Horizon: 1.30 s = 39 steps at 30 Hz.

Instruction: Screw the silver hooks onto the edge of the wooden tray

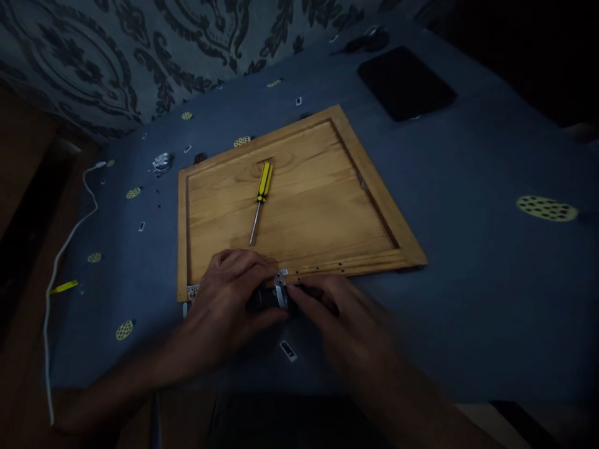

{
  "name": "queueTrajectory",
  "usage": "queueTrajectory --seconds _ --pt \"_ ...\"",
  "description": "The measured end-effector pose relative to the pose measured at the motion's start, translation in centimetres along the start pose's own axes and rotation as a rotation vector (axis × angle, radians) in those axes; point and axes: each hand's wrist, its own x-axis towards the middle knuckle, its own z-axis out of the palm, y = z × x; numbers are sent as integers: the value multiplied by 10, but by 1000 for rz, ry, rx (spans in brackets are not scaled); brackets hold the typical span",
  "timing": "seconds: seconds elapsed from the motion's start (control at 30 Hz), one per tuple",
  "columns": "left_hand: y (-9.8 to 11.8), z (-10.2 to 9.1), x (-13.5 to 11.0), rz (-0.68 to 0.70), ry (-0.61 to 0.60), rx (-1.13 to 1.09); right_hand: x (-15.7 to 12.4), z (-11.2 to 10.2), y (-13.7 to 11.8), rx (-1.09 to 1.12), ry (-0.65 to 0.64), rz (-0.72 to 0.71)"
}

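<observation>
A framed wooden panel (299, 187) lies flat, with several small dark holes along its near edge. At that edge sits a small metal fitting (280, 288) with a rounded, holed plate and a strip; its exact kind is unclear. My left hand (229, 290) is closed on its left side, thumb below and fingers over the panel's edge. From the right, my right hand (339, 305) pinches at the same fitting, with a dark part partly hidden between both hands. A screwdriver with a yellow and black handle (264, 182) rests on the panel, its tip toward me.
A blue patterned cloth (468, 262) covers the table. A black flat object (406, 83) lies at the back right. Crumpled shiny foil (162, 163) is left of the panel. A white cable (70, 237) runs down the left side, near a small yellow item (64, 287).
</observation>
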Motion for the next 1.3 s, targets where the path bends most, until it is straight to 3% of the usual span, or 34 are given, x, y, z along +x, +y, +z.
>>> queueTrajectory --seconds 0.37,1.03,1.3 --pt "1 3 -2 -24 26 -5 3 4 1 -130 -41 -52" --pt "2 3 -1 -31 26 -7 4 5 -1 -101 -72 52" --pt "0 3 -2 -36 9 -16 1 6 3 -144 -77 -10"
